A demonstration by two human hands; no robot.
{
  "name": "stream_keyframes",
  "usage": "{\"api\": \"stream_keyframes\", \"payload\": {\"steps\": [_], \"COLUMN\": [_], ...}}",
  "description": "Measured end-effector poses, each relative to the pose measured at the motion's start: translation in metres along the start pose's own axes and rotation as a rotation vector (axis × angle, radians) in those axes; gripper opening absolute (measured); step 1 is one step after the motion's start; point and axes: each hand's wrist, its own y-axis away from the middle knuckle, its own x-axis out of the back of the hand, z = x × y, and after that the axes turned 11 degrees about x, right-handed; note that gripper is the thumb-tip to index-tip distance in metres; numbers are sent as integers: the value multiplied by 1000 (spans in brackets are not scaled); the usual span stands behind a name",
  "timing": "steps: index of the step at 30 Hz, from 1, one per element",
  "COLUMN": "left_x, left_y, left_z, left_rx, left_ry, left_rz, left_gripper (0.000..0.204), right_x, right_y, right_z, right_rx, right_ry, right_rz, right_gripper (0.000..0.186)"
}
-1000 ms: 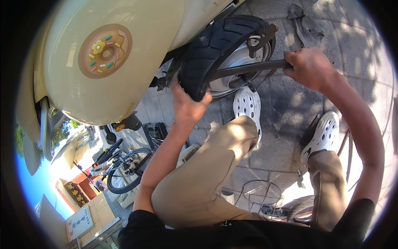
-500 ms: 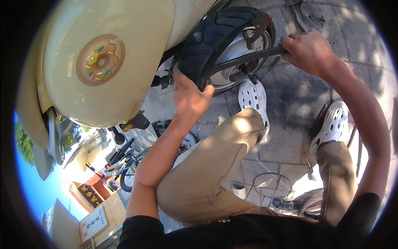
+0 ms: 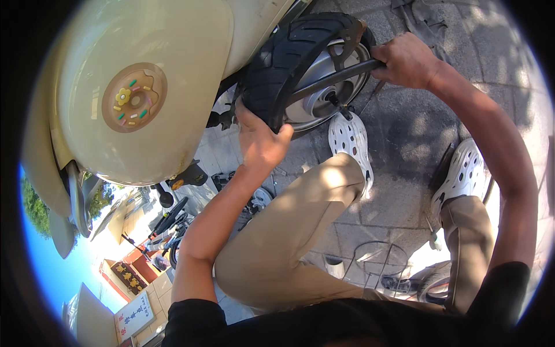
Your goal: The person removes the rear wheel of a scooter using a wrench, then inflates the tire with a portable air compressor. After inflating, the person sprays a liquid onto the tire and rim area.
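Observation:
A cream scooter body (image 3: 191, 52) with a donut decal (image 3: 134, 97) fills the upper left, beside a black tyre (image 3: 277, 61) on a silver rim (image 3: 309, 113). My left hand (image 3: 260, 137) grips the tyre’s lower left edge, fingers partly hidden behind it. My right hand (image 3: 404, 61) is closed round the end of a long dark bar (image 3: 335, 78), which crosses the wheel down to the tyre’s edge by my left hand. A dark curved bracket (image 3: 347, 49) sits over the rim. My white clog (image 3: 350, 139) is just below the axle.
Grey rag-like material (image 3: 419, 20) lies on the paving (image 3: 404, 127) beyond the wheel. A wire rack (image 3: 378, 257) and a pale cylinder (image 3: 334, 267) are near my legs. My other clog (image 3: 462, 168) is at right. Bicycles (image 3: 170, 234) and building fronts with signs are at lower left.
My right hand, still round the bar, has moved up and to the left. My left hand stays on the tyre. The view has shifted slightly.

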Motion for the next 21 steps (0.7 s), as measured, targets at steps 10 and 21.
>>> {"api": "stream_keyframes", "payload": {"steps": [10, 21], "left_x": [1, 9], "left_y": [3, -9], "left_z": [-4, -28], "left_rx": [-59, -221], "left_ry": [81, 235], "left_rz": [-59, -116], "left_gripper": [124, 129], "right_x": [-11, -134], "right_y": [66, 106], "right_z": [-108, -211], "right_rx": [-513, -784], "right_ry": [-387, -949], "right_rz": [-292, -10], "right_gripper": [28, 70]}}
